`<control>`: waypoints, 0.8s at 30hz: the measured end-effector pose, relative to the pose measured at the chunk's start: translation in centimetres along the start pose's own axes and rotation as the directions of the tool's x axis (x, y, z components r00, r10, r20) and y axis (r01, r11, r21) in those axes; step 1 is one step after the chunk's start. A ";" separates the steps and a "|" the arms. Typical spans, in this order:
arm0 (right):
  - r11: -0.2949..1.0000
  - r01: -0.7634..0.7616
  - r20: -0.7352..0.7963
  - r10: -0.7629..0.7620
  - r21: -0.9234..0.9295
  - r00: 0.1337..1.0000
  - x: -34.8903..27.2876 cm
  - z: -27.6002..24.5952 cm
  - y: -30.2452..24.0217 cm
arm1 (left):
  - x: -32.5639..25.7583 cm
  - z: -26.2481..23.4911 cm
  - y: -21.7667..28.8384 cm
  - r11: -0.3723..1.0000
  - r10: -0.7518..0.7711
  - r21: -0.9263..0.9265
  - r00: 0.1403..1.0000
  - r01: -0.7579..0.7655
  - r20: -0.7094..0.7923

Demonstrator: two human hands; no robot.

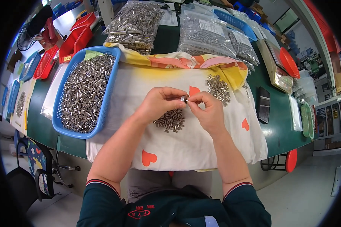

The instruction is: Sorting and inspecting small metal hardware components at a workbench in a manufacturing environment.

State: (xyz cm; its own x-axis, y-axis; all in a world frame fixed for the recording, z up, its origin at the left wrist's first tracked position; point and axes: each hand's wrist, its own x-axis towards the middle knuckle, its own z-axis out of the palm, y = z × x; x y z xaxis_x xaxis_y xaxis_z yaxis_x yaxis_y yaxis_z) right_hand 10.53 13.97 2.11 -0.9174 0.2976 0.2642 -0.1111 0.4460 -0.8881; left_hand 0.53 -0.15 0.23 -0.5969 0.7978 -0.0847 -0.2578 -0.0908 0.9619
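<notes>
Both of your hands share 1 narrow grip: your left hand (161, 103) and right hand (207, 110) pinch a small metal sleeve (183, 99) between their fingertips, held above the white cloth (170, 145) on the green surface (280, 128). Just below it lies a small pile of sleeves (171, 120); another pile (218, 88) sits near your right hand. A blue basket (74, 132) of sleeves stands well left.

We see a green table (280, 128) bearing a white heart-print cloth (185, 147), a blue basket (70, 130) (heaped with metal sleeves) and bagged parts (204, 36).
</notes>
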 end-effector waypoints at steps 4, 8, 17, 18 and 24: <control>0.972 0.151 -0.012 -0.155 -0.178 0.988 0.0 -0.1 -0.2 | 0.1 0.3 -0.1 0.998 0.008 0.062 0.999 -0.006 -0.037; 0.885 0.311 0.040 -0.317 -0.348 0.948 0.2 -0.1 0.0 | -0.1 0.3 0.4 0.977 0.004 0.214 0.998 0.008 -0.058; 0.926 0.254 0.054 -0.249 -0.281 0.967 0.2 -0.1 -0.4 | -0.2 0.1 0.9 0.995 -0.020 0.099 1.000 0.021 -0.017; 0.926 0.250 0.053 -0.245 -0.282 0.968 0.1 0.0 -0.3 | -0.2 0.0 0.8 0.995 -0.023 0.097 1.000 0.024 -0.014; 0.891 0.268 0.048 -0.269 -0.368 0.962 -0.1 0.4 -0.1 | -0.2 0.2 0.6 0.968 0.007 0.249 0.999 0.007 -0.054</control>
State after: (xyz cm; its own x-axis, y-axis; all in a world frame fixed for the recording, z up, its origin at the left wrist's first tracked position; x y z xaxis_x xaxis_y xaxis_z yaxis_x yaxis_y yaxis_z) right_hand 10.45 13.57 1.99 -0.8708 0.1259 0.4753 -0.2038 0.7873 -0.5818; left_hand 0.61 -0.29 0.90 -0.6390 0.7637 -0.0917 -0.0642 0.0659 0.9958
